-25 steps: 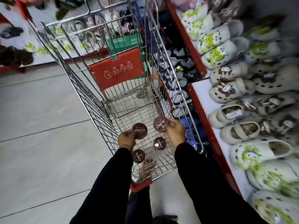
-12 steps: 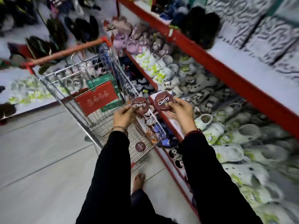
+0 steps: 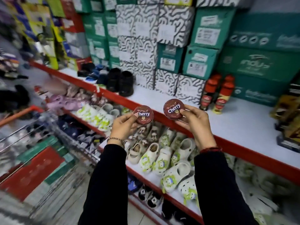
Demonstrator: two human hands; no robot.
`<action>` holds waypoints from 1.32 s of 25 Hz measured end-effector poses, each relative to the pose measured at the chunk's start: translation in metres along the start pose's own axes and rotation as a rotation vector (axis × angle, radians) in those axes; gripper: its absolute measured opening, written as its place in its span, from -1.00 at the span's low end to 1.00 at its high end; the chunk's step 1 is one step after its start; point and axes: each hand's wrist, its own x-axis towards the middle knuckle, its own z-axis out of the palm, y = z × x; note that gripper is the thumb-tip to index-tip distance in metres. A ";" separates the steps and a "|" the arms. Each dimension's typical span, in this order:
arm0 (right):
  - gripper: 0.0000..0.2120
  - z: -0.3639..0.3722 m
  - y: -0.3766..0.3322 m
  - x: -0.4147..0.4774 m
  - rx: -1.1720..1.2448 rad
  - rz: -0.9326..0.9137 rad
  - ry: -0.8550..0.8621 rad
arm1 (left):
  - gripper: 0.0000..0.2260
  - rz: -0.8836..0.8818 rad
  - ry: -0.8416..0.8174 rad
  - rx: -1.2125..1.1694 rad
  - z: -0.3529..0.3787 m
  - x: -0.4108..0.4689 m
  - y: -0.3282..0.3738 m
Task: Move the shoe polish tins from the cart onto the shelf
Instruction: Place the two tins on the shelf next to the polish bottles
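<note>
Each of my hands holds one round brown "Cherry" shoe polish tin, lid facing me. My left hand (image 3: 123, 125) grips the left tin (image 3: 143, 114) by its edge. My right hand (image 3: 197, 123) grips the right tin (image 3: 174, 108), which is raised slightly higher, at the front lip of the upper white shelf (image 3: 235, 117) with its red edge. Both tins are in the air, touching no shelf. The wire cart (image 3: 40, 163) is blurred at the lower left; its floor and any tins left in it are hidden.
On the upper shelf stand two red-capped polish bottles (image 3: 218, 95), stacked green and patterned shoe boxes (image 3: 175, 46), dark shoes (image 3: 121, 82) and boxes at the far right (image 3: 289, 120). The lower shelf (image 3: 178, 194) is packed with white and green clogs.
Both hands lifted a tin each out of the cart and raised them to the right, up to the upper shelf. My view swung from the cart floor to the shelving.
</note>
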 end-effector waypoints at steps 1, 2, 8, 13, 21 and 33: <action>-0.69 -0.014 -0.009 0.002 0.010 -0.020 0.046 | -0.92 -0.003 -0.049 0.013 0.018 0.004 0.005; -0.68 -0.028 -0.017 0.004 0.011 -0.043 0.093 | -0.92 -0.004 -0.095 0.028 0.037 0.008 0.010; -0.73 -0.109 -0.042 0.010 -0.022 -0.086 0.379 | -0.88 -0.005 -0.330 0.162 0.141 0.031 0.009; -0.73 -0.174 -0.043 0.014 -0.045 -0.103 0.608 | -0.94 0.016 -0.491 0.327 0.227 0.028 -0.014; -0.73 -0.217 -0.030 0.034 -0.281 -0.016 0.800 | -0.76 0.130 -0.466 0.675 0.293 0.028 -0.051; -0.71 -0.206 -0.038 0.027 -1.005 -0.145 0.847 | -0.71 0.331 -0.314 0.984 0.297 0.020 -0.049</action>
